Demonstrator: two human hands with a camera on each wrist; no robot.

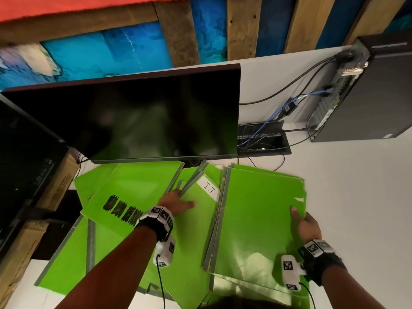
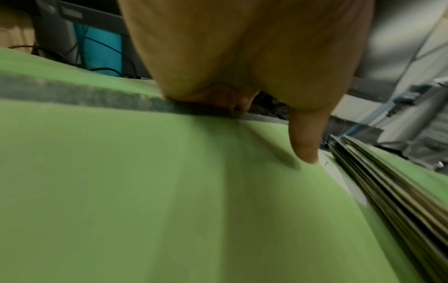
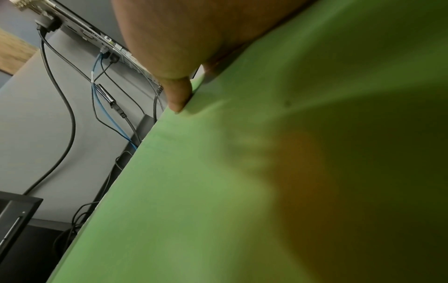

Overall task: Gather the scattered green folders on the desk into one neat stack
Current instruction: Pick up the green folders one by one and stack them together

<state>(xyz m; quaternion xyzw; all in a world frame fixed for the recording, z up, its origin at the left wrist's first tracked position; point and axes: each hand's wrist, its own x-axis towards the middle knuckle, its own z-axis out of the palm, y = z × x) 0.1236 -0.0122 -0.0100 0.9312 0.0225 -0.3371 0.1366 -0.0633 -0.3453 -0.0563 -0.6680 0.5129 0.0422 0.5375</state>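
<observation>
Several green folders lie spread over the white desk [image 1: 356, 197] below the monitor. My left hand [image 1: 178, 202] grips the grey-taped edge of the folder labelled "I.T" [image 1: 196, 210], thumb on its cover and fingers under the edge; the left wrist view shows the same folder [image 2: 169, 191] and left hand [image 2: 266, 114]. My right hand [image 1: 301, 219] pinches the right edge of a stack of folders [image 1: 260, 210], thumb on top. In the right wrist view, that stack [image 3: 242, 172] fills the frame under the right hand [image 3: 179, 92]. More folders [image 1: 133, 188] lie to the left, one with black scribbles.
A dark monitor [image 1: 142, 117] stands right behind the folders. A second screen [image 1: 22, 163] and a cardboard box [image 1: 44, 208] sit at left. A black computer tower [image 1: 367, 97] with cables [image 1: 278, 117] and a cable hatch [image 1: 263, 139] are at the back right.
</observation>
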